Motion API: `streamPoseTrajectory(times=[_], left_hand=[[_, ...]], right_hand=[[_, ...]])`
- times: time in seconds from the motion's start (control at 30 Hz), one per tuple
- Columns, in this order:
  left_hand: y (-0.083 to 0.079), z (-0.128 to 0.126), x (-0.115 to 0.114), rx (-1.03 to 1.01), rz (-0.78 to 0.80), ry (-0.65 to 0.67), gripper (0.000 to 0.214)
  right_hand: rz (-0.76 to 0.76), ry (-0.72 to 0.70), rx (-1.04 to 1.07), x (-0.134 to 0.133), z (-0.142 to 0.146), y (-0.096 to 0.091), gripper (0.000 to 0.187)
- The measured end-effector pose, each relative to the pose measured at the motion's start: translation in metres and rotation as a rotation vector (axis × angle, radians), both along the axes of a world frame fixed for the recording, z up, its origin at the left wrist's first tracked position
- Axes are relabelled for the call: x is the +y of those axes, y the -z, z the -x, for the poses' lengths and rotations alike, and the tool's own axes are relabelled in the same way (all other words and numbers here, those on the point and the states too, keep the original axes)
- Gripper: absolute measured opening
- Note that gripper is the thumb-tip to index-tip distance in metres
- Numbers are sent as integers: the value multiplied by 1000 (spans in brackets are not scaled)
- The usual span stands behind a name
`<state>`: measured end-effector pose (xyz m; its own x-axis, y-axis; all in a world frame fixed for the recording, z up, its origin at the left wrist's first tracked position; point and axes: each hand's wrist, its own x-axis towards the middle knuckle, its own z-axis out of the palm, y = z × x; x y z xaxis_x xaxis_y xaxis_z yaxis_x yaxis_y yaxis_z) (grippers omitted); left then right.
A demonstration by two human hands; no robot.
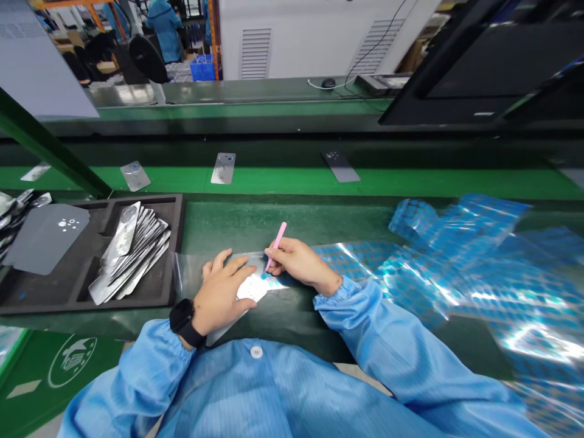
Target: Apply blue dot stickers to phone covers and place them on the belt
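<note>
In the head view, we see a thin, pale panel (250, 292) with bright glare, lying on the bench under the left hand (224, 292). A slim pink tool (277, 244) slants above it, its tip by a small blue dot (264, 276); we cannot tell whether they touch. To the right spreads glossy, crinkled clear film (474, 222) patterned with blue dots. On the left, a matte black tray (179, 243) holds fanned, silvery plates (134, 255).

We find the bench (292, 322) dark green and smooth; beyond it, a brighter green strip (278, 179) carries at least 4 panels. Behind stands a white wall (305, 36) with 2 louvred vents.

We see the left hand lying open, fingers spread, while the right hand (292, 261) grips the tool like a pen, its fingers curled.
</note>
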<state>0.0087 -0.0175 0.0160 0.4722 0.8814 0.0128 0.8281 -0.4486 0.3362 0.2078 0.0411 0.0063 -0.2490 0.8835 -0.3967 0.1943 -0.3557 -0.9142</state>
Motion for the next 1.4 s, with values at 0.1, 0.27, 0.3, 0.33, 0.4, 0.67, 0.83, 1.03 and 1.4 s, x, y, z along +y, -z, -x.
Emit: streamPoseTrajectory(times=[0.1,0.27,0.3,0.33,0.4,0.67,0.83,1.03,1.4], left_hand=[[8,2,0,21,23,-3,52],[13,1,-1,10,-72,-187,39],[13,1,-1,9,-82,-218,40],[13,1,-2,6,-88,-239,42],[13,3,-4,-7,-86,-251,46],[20,8,-10,-64,-55,-211,52],[26,7,-12,-71,-89,-200,54],[29,7,-14,-97,-144,-188,56],[29,8,-14,-100,-171,-168,57]], right_hand=[[55,89,53,0,1,-2,24],[95,138,108,1,2,-4,27],[93,144,106,1,1,-4,27],[90,153,99,1,1,-5,26],[84,167,78,0,0,-7,26],[-35,31,-42,-12,20,-19,20],[-51,-87,-177,-11,42,-12,22],[-74,-140,-214,-7,42,-7,24],[-90,-159,-264,-7,43,-8,22]])
